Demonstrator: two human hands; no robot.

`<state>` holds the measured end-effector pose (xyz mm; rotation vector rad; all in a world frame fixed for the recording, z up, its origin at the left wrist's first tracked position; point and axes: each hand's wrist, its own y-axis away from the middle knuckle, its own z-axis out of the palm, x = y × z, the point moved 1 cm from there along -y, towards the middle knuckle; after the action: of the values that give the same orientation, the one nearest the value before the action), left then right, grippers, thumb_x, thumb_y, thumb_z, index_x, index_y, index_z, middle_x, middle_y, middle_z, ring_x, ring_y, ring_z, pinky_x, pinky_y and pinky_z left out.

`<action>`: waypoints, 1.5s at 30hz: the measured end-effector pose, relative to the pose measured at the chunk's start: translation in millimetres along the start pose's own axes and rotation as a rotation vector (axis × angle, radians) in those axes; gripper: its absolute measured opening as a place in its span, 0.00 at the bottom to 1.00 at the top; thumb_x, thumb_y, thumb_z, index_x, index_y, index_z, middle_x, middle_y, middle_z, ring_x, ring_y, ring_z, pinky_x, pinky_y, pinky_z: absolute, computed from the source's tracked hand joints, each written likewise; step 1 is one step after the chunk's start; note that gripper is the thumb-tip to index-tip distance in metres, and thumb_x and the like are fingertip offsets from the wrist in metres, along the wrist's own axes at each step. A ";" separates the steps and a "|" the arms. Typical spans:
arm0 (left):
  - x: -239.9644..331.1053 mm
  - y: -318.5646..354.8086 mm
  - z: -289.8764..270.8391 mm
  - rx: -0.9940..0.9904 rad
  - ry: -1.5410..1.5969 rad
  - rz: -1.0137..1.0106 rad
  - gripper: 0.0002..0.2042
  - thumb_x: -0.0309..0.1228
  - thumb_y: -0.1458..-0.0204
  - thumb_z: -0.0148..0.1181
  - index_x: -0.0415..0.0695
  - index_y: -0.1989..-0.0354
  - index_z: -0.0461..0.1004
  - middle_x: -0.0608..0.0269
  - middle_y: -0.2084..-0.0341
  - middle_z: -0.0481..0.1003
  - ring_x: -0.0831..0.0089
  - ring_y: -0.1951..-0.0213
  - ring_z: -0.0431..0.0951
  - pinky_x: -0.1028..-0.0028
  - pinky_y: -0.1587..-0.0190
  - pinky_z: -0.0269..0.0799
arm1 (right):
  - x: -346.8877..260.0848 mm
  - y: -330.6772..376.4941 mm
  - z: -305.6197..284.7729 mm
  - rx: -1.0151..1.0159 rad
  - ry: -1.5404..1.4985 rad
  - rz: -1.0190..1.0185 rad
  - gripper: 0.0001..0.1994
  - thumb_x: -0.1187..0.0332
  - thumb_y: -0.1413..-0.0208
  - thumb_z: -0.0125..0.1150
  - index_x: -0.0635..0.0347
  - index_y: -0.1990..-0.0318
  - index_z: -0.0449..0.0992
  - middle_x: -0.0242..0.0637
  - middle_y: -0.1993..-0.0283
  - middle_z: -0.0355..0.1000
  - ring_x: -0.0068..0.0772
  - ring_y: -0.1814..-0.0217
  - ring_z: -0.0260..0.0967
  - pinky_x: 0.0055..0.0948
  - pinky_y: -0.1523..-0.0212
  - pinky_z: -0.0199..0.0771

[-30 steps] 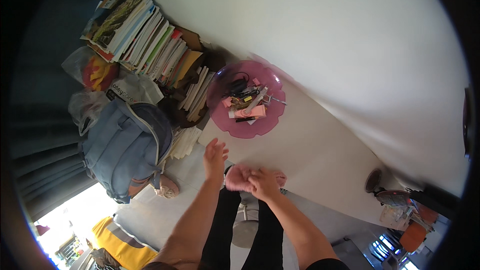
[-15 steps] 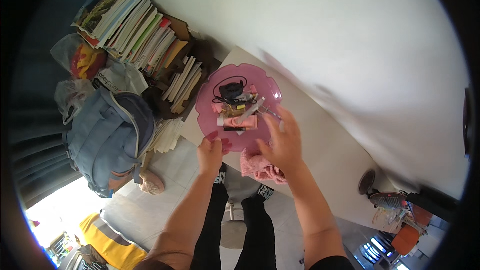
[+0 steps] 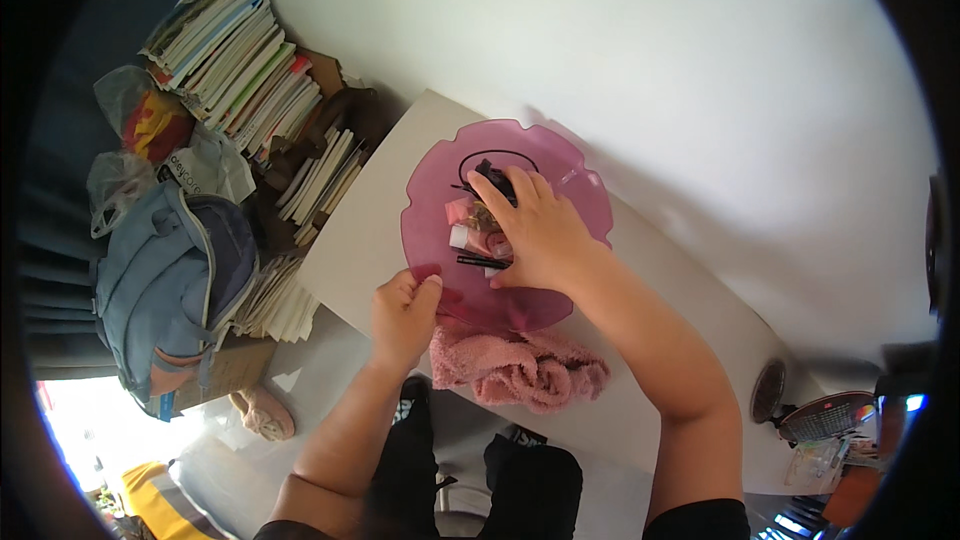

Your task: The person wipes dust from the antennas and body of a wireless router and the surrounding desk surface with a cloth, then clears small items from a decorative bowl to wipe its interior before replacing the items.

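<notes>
The pale tabletop [image 3: 360, 250] extended beneath the pink dish [image 3: 430, 210]; a crumpled pink towel [image 3: 525, 370] lay on it, by the dish's near rim.

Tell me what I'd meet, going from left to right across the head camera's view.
Blue-grey backpack → small stack of thin books → left hand → right hand → dark round object. The purple dish is left out, since it overlaps both hands.

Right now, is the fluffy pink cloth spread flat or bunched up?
Bunched up: the fluffy pink cloth lies in thick, rumpled folds by the near rim of the translucent purple dish.
</notes>
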<state>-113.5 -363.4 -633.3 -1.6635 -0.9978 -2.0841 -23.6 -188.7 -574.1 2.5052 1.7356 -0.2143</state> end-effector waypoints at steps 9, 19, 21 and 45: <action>18.9 0.2 8.1 -0.097 -0.003 0.062 0.12 0.30 0.43 0.47 0.33 0.60 0.71 0.54 0.73 0.78 0.70 0.74 0.79 0.77 0.74 0.73 | 6.1 5.7 5.7 0.174 0.047 -0.092 0.27 0.67 0.61 0.65 0.48 0.49 0.66 0.43 0.51 0.67 0.48 0.50 0.66 0.45 0.60 0.73; 27.4 32.1 13.5 -0.145 0.039 0.083 0.11 0.30 0.44 0.47 0.34 0.65 0.73 0.53 0.74 0.78 0.69 0.78 0.78 0.76 0.76 0.74 | -15.9 48.1 -31.0 0.249 0.036 -0.061 0.23 0.70 0.56 0.64 0.47 0.49 0.67 0.40 0.54 0.68 0.43 0.50 0.67 0.41 0.58 0.71; 22.9 32.5 15.6 -0.176 0.042 0.077 0.11 0.30 0.44 0.47 0.34 0.65 0.73 0.53 0.74 0.78 0.69 0.78 0.78 0.76 0.76 0.74 | -22.4 58.3 -37.5 0.189 0.027 -0.036 0.23 0.70 0.56 0.64 0.47 0.49 0.67 0.39 0.54 0.68 0.43 0.50 0.66 0.41 0.58 0.71; -11.2 57.1 20.0 -0.042 0.179 0.105 0.09 0.26 0.47 0.47 0.32 0.70 0.69 0.53 0.78 0.75 0.69 0.81 0.77 0.77 0.81 0.74 | 67.9 231.0 -22.0 0.530 -0.970 0.793 0.21 0.79 0.64 0.57 0.59 0.56 0.67 0.34 0.74 0.67 0.29 0.81 0.66 0.29 0.90 0.61</action>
<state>-60.5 -393.1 -623.1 -1.4829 -0.7991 -2.1528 217.5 -204.0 -565.5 2.4183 0.3061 -1.5988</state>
